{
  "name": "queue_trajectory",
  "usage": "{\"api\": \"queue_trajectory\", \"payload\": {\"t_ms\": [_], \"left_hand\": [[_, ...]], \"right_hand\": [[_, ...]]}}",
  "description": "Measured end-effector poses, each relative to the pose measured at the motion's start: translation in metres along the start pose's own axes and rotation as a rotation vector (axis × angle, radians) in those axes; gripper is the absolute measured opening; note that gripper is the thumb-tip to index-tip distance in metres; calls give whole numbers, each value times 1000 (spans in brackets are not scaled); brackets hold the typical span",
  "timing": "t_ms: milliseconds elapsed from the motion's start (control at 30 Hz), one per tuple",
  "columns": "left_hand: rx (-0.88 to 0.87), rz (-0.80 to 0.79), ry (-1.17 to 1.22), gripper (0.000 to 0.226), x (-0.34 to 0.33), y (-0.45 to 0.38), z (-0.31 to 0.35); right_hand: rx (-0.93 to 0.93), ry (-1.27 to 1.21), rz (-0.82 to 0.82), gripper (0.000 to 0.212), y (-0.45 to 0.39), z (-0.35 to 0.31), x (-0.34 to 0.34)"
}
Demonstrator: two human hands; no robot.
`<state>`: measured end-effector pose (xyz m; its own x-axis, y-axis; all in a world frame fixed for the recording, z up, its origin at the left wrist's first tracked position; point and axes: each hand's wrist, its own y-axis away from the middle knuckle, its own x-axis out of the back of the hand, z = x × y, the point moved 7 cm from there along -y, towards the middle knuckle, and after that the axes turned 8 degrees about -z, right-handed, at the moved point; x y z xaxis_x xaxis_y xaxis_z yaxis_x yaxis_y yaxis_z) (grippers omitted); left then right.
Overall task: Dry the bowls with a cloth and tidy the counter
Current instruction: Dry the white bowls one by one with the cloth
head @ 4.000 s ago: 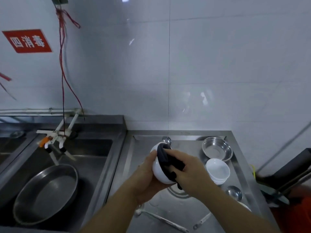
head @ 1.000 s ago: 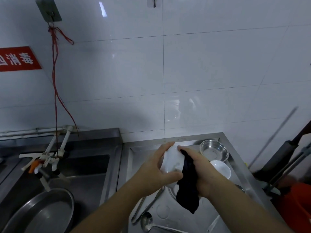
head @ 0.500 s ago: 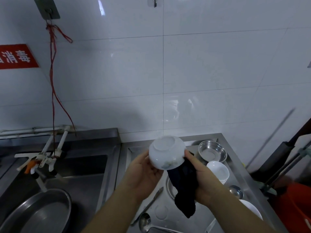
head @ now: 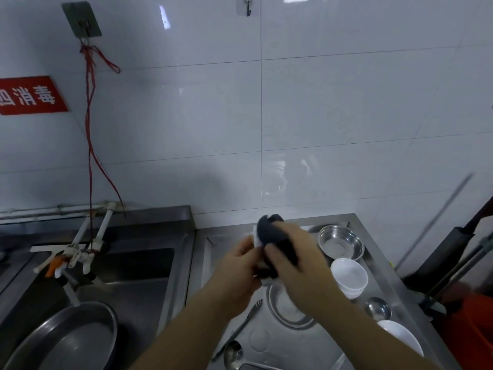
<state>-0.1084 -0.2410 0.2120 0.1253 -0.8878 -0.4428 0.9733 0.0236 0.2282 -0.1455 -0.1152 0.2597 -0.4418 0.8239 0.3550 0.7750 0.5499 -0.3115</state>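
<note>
White bowl, mid-frame above the steel counter, now almost hidden: dark cloth wrapped back over it since half a second ago. Left hand gripping bowl, right hand clutching cloth. Drying likely ongoing; stacked white bowls lower right.

A glossy white tiled wall rises behind a stainless steel counter, with a sunken steel sink to the counter's left. Above the sink hang a red sign and a red cord from a wall hook; ceiling lights glare on the tiles
</note>
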Motion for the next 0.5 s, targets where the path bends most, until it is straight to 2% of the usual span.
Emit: {"api": "queue_trajectory", "payload": {"t_ms": [67, 200, 300, 367, 500], "left_hand": [[3, -43, -4, 29, -5, 2, 3], [20, -135, -25, 31, -10, 5, -3], [18, -166, -20, 36, -14, 4, -7], [5, -217, -5, 39, -18, 3, -6], [-42, -258, -42, 38, -17, 4, 5]], "right_hand": [[154, 272, -89, 43, 3, -5, -10], [140, 228, -179, 43, -3, 4, -6], [108, 185, -150, 38, -11, 6, 2], [32, 64, -91, 37, -18, 9, 7], [-216, -429, 50, 25, -29, 23, 11]]}}
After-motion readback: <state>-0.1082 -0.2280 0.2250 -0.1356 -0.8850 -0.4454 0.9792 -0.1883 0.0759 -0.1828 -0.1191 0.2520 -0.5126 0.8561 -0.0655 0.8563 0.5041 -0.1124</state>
